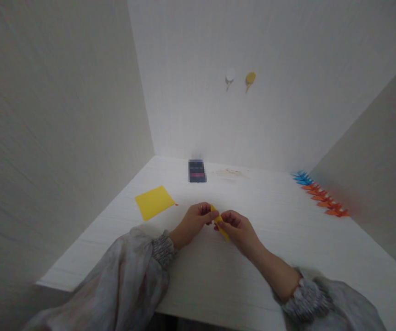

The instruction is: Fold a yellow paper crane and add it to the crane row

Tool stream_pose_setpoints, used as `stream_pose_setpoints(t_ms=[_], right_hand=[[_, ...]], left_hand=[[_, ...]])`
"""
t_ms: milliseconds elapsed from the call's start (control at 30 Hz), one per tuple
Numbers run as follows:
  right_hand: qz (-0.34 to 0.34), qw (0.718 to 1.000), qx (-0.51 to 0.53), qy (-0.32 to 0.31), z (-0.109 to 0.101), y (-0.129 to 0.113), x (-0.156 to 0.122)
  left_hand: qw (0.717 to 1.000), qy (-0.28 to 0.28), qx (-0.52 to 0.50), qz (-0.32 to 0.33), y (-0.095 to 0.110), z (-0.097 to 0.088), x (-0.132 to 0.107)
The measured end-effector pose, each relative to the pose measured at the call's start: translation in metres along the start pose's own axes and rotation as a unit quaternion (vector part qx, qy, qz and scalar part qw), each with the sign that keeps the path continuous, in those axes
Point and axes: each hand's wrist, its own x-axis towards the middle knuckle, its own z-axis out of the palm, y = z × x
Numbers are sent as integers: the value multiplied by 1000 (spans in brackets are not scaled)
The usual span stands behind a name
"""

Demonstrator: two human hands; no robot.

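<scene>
Both hands meet over the middle of the white table (191, 280), pinching a small folded piece of yellow paper (219, 222). My left hand (194, 220) grips its upper end with closed fingers; a ring shows on one finger. My right hand (237, 226) pinches the lower part, and a pointed yellow tip sticks out below its fingers. A stack of flat yellow paper squares (154, 202) lies on the table to the left of my left hand, apart from it.
A row of folded paper shapes, blue (301, 178) at the back and orange (325, 200) nearer, lines the right wall. A small dark blurred object (197, 171) sits at the back. Two round hooks, white (230, 76) and yellow (250, 78), are on the far wall.
</scene>
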Motion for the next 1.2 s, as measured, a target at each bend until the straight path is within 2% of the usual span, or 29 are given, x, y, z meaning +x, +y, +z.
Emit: stream_pose_setpoints(t_ms=[133,233,333,400,500,600,700,733,800,833,900,1100,1200], right_hand=[[-40,998,-43,5,3,-2,-3],[-75,990,-115,28,4,-8,-7],[-119,967,-219,54,5,-15,-12],[-161,939,-295,76,4,-19,-14],[-246,869,-415,109,-1,-21,-14],[-319,756,-556,133,-6,-22,-11],[-366,651,-651,138,-10,-22,-9],[-382,627,-667,129,-10,-22,-9],[-411,597,-681,106,-9,-22,-8],[-418,592,-682,98,-8,-22,-8],[-422,603,-672,83,-6,-21,-8],[-397,713,-579,5,-11,-18,-9],[-394,736,-550,-31,-21,-17,-9]], left_hand=[[1000,11,-19,8,2,1,-1],[999,-5,-47,12,3,3,-3],[996,-25,-80,12,2,4,-3],[996,-19,-91,1,0,6,-3],[997,-2,-64,-43,-2,7,-2],[996,-26,-42,-81,-2,8,-2],[995,-43,-46,-78,1,8,-2],[995,-42,-46,-73,1,7,-2],[996,-39,-47,-67,0,6,-1],[996,-36,-52,-65,-1,4,0],[996,-32,-65,-59,-4,2,1],[995,-15,-90,-41,-5,-3,3],[994,-39,-89,-49,-1,-3,2]])
